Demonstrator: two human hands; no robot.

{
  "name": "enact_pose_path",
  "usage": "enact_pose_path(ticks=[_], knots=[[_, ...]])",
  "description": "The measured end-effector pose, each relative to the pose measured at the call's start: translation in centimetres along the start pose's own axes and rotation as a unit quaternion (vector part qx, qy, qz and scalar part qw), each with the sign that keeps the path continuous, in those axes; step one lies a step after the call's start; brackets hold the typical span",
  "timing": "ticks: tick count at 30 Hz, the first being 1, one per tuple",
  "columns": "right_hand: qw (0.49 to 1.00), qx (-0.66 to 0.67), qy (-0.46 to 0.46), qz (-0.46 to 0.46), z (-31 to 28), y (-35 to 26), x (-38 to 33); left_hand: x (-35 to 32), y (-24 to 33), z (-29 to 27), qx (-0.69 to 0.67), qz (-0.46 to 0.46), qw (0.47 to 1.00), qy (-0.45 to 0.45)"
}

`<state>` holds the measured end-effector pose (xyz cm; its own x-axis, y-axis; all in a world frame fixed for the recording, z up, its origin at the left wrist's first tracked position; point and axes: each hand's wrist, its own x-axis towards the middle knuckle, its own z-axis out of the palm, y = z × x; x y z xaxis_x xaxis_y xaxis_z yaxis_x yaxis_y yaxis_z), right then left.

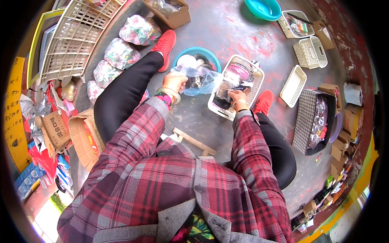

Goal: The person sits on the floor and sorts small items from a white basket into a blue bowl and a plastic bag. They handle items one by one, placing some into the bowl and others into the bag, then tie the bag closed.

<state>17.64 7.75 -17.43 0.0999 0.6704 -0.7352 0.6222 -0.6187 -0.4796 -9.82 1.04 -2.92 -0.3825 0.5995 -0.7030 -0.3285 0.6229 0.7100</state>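
Observation:
I sit low over a grey floor, in a red plaid shirt, black trousers and red shoes. My left hand grips the edge of a clear plastic bag that hangs open in front of a blue bowl. My right hand pinches a small dark packet over a white mesh basket full of small packets. The bag stretches between the two hands. Bangles ring my left wrist.
Several filled clear bags lie at the left by a white lattice rack. Cardboard boxes sit at the left. White baskets, a teal basin and a checked bin stand at the right.

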Motion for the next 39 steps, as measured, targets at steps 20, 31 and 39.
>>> enact_pose_path(ticks=[20,31,39], knots=[[0.821,0.425,-0.287,-0.251,-7.0,-7.9,-3.7,0.8,0.5,-0.4,-0.081,0.062,0.994,-0.027],[0.819,-0.315,-0.197,-0.438,4.7,-18.1,-11.8,-0.2,0.1,-0.4,0.008,0.099,0.993,0.056],[0.946,-0.159,-0.113,-0.259,10.2,-11.8,-6.2,0.0,0.1,0.0,-0.012,0.087,0.996,0.03]])
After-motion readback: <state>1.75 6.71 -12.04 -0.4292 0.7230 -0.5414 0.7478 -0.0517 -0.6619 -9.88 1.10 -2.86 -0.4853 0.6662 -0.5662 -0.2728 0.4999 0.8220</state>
